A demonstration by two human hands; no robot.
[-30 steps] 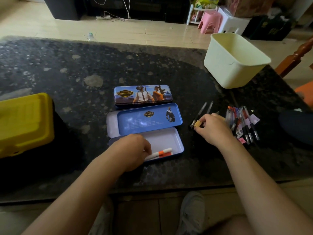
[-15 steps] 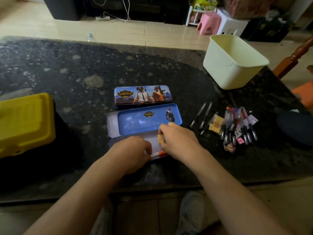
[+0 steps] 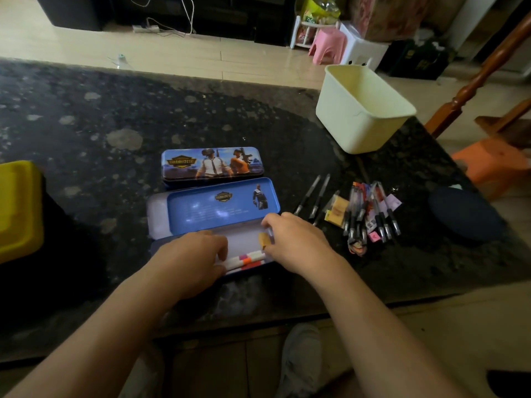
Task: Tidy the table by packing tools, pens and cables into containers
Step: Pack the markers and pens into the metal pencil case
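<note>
While right hand pinches tan block eraser at open blue tin pencil case 3 o'clock end, left hand grip unreadable.

A home living room is shown.
A tiled floor, a pink stool and a stone-topped table are seen.

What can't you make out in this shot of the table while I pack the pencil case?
All in the head view:
- The left hand covers the near left of the pencil case tray; anything under it is hidden.
- The yellow box is cut off by the left edge.
- The cream bin: its bottom is hidden behind its near wall.
- Labels on the pen bundle are too small to read.
</note>
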